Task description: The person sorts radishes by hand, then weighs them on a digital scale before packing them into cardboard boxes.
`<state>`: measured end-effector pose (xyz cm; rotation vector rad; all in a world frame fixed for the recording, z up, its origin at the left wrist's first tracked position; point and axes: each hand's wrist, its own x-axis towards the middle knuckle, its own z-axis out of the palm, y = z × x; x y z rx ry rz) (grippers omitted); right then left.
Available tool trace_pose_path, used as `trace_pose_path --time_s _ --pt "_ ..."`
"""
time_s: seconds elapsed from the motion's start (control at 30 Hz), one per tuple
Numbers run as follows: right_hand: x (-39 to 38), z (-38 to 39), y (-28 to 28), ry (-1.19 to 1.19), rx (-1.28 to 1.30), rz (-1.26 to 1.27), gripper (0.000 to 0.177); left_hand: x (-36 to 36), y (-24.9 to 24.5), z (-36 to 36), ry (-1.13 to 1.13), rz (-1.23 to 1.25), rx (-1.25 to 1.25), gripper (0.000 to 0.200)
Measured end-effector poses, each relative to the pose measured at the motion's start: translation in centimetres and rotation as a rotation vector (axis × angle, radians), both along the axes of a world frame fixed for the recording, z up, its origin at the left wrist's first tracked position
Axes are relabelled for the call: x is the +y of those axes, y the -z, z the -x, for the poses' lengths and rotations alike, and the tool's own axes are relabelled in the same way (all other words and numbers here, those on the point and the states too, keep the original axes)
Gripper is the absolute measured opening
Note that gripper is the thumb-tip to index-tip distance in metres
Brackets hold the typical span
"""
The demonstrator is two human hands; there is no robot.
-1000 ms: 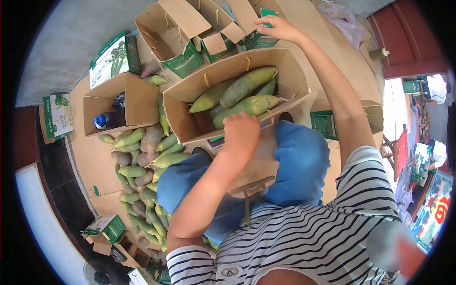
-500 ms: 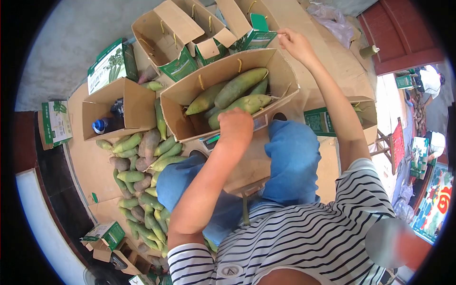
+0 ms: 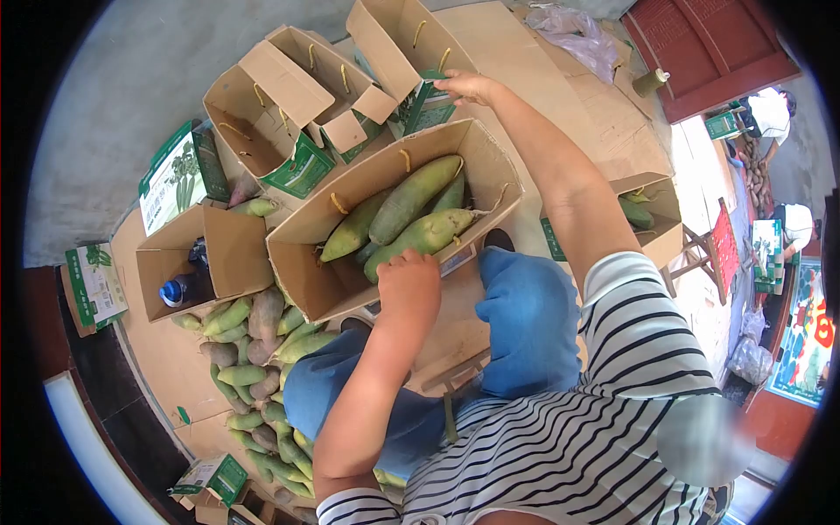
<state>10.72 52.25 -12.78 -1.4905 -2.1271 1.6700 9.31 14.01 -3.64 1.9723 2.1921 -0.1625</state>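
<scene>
An open cardboard box (image 3: 350, 295) stands in front of my knees, holding several large green radishes (image 3: 416, 199). My left hand (image 3: 409, 284) is closed at the near rim of this box, fingers curled over the edge beside the nearest radish. Across the box, my right arm reaches to the back, where my right hand (image 3: 468, 86) pinches the green-printed flap of another open carton (image 3: 394, 39). Part of a scale (image 3: 457, 259) shows under the near side of the radish box.
More open cartons (image 3: 293, 66) with yellow rope handles line the back. Many radishes (image 3: 245, 376) lie on the floor at left, near a carton (image 3: 241, 258) holding a blue-capped bottle (image 3: 175, 291). Right are a carton with radishes (image 3: 643, 210) and a wooden stool (image 3: 719, 254). Other people work far right.
The view has shifted, so the radish box appears lower and farther left. My right hand stays at the green flap of the back carton; my left hand remains at the near rim.
</scene>
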Motion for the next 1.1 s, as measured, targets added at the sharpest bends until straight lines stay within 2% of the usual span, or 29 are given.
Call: trace_pose_path --time_s 0.1,0.2,0.3,0.4,0.5,0.6,0.67,0.8,0.97,1.0,1.1 --pt "3.4 1.1 2.9 -0.321 -0.152 -0.330 0.072 0.0 -0.2 0.0 0.010 0.024 0.005 0.009" --pt "1.7 1.5 0.8 -0.293 -0.240 -0.528 0.079 -0.1 0.1 0.0 0.013 0.013 0.017 0.009" --pt "2.9 2.3 0.9 -0.286 -0.138 -0.340 0.085 0.0 0.3 0.0 0.006 -0.004 0.001 0.009" --pt "2.0 2.4 1.7 -0.211 -0.064 -0.478 0.088 0.0 0.0 0.1 0.020 0.008 0.011 0.010" --pt "1.1 2.4 1.1 -0.118 -0.089 -0.403 0.079 0.0 -0.3 -0.1 0.008 0.025 0.014 0.012" --pt "-1.6 0.0 -2.4 -0.249 0.192 -0.315 0.065 0.1 -0.9 -0.2 -0.023 0.036 0.003 0.009" --pt "-6.1 -2.4 -6.5 -0.227 0.419 -0.379 0.049 0.1 -1.1 -0.1 -0.016 0.037 0.006 0.010" --pt "-15.6 -8.1 -11.7 -0.200 0.538 -0.535 0.034 0.1 -0.8 0.0 -0.012 0.031 -0.007 0.011" --pt "-22.5 -13.2 -10.8 -0.574 0.276 -0.664 0.039 0.0 -0.2 0.2 -0.005 0.005 -0.015 0.012" --pt "-23.0 -13.7 -9.8 -0.622 0.188 -0.618 0.043 0.0 -0.2 0.1 -0.003 -0.009 -0.023 0.012" --pt "-22.9 -13.9 -8.1 -0.695 0.147 -0.814 0.044 0.1 -0.5 0.3 0.005 0.054 -0.042 0.013"
